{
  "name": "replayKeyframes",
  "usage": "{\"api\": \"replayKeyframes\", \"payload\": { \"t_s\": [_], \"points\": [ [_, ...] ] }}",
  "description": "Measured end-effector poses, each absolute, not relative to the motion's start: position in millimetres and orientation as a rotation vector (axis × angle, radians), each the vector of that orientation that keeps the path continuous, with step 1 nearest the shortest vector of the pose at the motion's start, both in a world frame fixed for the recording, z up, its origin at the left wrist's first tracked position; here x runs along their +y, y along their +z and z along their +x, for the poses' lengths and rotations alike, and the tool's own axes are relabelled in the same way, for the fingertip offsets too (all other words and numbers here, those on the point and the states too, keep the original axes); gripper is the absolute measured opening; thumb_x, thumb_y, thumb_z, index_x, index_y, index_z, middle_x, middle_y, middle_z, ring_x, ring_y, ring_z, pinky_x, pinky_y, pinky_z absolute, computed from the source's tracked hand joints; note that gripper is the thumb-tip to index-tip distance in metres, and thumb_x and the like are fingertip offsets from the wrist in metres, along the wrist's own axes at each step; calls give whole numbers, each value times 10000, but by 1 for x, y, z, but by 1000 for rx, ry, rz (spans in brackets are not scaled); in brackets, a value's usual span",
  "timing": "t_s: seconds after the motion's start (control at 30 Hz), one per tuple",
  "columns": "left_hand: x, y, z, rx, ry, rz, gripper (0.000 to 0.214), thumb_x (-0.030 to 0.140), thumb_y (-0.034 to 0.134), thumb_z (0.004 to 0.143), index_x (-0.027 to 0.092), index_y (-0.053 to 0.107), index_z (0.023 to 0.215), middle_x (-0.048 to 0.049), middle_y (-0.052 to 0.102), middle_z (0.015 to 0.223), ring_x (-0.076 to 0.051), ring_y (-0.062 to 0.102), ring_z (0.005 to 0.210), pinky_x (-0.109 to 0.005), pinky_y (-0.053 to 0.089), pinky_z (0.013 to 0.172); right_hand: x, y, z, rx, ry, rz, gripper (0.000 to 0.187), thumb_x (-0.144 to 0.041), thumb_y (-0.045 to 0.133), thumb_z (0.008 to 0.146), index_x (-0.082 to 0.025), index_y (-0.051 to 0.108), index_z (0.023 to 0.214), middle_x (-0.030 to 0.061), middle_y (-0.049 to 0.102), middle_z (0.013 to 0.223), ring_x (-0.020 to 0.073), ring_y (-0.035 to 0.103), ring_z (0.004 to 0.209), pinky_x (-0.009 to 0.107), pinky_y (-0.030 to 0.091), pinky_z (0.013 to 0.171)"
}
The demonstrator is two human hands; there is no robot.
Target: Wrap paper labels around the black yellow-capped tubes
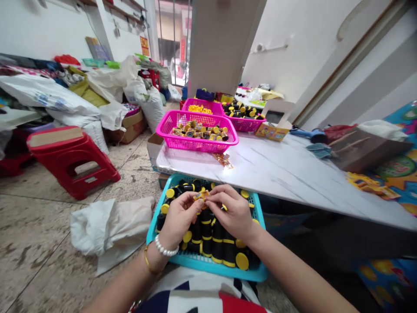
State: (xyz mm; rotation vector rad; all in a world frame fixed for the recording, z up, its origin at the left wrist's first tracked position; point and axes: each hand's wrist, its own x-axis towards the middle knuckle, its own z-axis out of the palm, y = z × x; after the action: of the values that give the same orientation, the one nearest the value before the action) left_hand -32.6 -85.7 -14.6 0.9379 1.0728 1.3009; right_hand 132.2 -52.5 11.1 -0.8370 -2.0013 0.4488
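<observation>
Both my hands meet over a turquoise basket (pixel 260 213) on my lap. It is full of black cylinders with yellow ends (pixel 217 245). My left hand (pixel 182 213) pinches a small orange-and-yellow printed label (pixel 202 194) between thumb and fingers. From the other side, my right hand (pixel 230 213) is closed at the fingertips on the same label. Whether the label lies on a small part or is loose, I cannot tell, since the fingers cover much of it. A strip of similar shiny orange labels (pixel 223 160) lies on the table edge ahead.
On the white marbled table (pixel 273 161) stand a pink basket of small label-wrapped cylinders (pixel 198 148), a pink basket of yellow pieces (pixel 187 105) and one of black-and-yellow cylinders (pixel 244 126). A red stool (pixel 73 161) and a white sack (pixel 110 226) are on the floor at left.
</observation>
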Motion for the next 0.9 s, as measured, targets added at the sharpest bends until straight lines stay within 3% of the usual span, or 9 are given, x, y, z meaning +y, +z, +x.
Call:
{"api": "replayKeyframes", "payload": {
  "t_s": [0.07, 0.13, 0.2, 0.27, 0.4, 0.53, 0.63, 0.77, 0.9],
  "points": [
    [-88, -17, -32, 1070, 1263, 933, 308, 420, 710, 754, 128, 660, 837, 14, 566, 621, -50, 422, 482, -160, 305, 425, -67, 3, 130, -1881, 680, -934, 135, -235, 655, 826, -220, 641, 959, 54, 641, 953, 172, 650, 834, 286, 560, 688],
    [-91, -20, -33, 1091, 1212, 943, 299, 422, 702, 760, 126, 660, 766, 34, 516, 548, -44, 377, 455, -161, 263, 414, -72, -5, 129, -1723, 1043, -1073, 260, -335, 656, 826, -208, 587, 1043, 48, 646, 928, 148, 645, 687, 248, 539, 523],
    [-93, -22, -33, 1102, 1180, 987, 310, 420, 705, 758, 125, 643, 688, 44, 482, 515, -46, 373, 452, -164, 264, 417, -73, -10, 129, -1650, 1368, -1170, 257, -430, 586, 866, -188, 574, 955, 9, 633, 740, 104, 559, 480, 202, 437, 376],
    [-95, -24, -33, 1096, 1214, 999, 292, 412, 706, 760, 129, 649, 721, 34, 518, 553, -56, 417, 478, -167, 310, 439, -74, -12, 127, -1643, 1458, -1227, 316, -476, 518, 898, -184, 545, 780, -47, 523, 526, 74, 442, 367, 176, 327, 325],
    [-102, -24, -33, 1133, 1404, 950, 293, 408, 651, 818, 156, 643, 967, 20, 568, 656, -65, 457, 509, -169, 363, 460, -76, -13, 125, -1604, 1240, -1286, 401, -496, 480, 913, -175, 538, 679, -45, 461, 497, 73, 381, 395, 193, 287, 362],
    [-107, -25, -32, 1176, 1394, 1038, 287, 377, 669, 808, 160, 647, 994, -26, 634, 798, -94, 541, 630, -184, 436, 546, -81, -20, 128, -1740, 1102, -1272, 437, -470, 462, 928, -165, 523, 622, -14, 478, 580, 95, 400, 527, 209, 336, 472],
    [-102, -27, -32, 1167, 1302, 1067, 239, 362, 705, 772, 145, 666, 864, -23, 638, 755, -99, 547, 638, -189, 440, 569, -86, -24, 130, -1859, 1026, -1275, 438, -452, 442, 941, -167, 499, 613, -20, 454, 586, 95, 387, 548, 208, 327, 496],
    [-89, -26, -39, 1171, 1293, 984, 313, 432, 668, 790, 136, 622, 700, 36, 510, 541, -59, 419, 483, -166, 317, 446, -66, -14, 137, -1984, 911, -1264, 484, -472, 448, 928, -177, 441, 545, -35, 407, 533, 86, 361, 506, 208, 296, 469],
    [-79, -23, -53, 1208, 1393, 920, 351, 471, 678, 770, 142, 597, 681, 61, 451, 476, -50, 357, 432, -171, 243, 410, 4, 4, 162, -1905, 296, -1448, 493, -479, 446, 923, -179, 488, 533, -28, 420, 506, 101, 385, 500, 233, 298, 491]
  ]
}}
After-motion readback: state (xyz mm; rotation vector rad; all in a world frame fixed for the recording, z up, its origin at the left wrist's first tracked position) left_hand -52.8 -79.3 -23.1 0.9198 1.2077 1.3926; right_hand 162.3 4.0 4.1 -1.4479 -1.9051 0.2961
